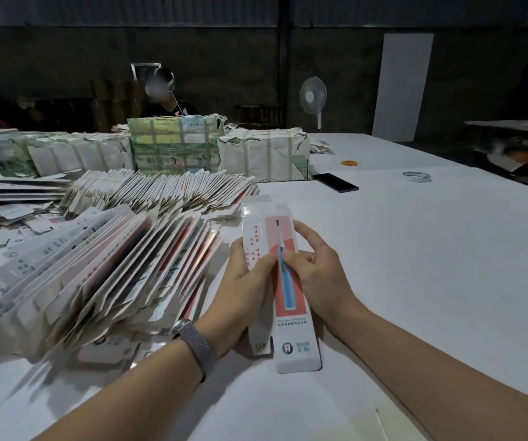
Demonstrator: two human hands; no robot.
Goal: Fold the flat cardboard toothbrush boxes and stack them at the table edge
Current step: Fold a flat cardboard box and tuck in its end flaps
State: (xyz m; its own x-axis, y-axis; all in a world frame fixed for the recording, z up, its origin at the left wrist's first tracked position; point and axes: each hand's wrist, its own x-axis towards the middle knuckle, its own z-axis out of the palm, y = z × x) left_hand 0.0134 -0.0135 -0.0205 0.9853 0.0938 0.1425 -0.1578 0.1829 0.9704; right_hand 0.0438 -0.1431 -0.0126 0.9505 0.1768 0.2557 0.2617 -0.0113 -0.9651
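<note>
A long white and red toothbrush box (pixel 283 300), printed with a blue toothbrush, is held lengthwise above the table in both hands. My left hand (pixel 243 281) grips its left side, thumb on the printed face. My right hand (pixel 316 268) grips its right side, thumb and fingers curled over the edge. The box's end flaps stick out at both ends. A leaning row of flat boxes (pixel 97 275) lies just left of my hands, with a second row (pixel 167 192) behind it.
Paper-wrapped bundles (pixel 173 148) line the far side of the white table (pixel 415 249). A black phone (pixel 335 182), a tape roll (pixel 416 176) and rubber bands (pixel 350 163) lie to the right. A person sits behind the bundles. A fan (pixel 313 97) stands beyond.
</note>
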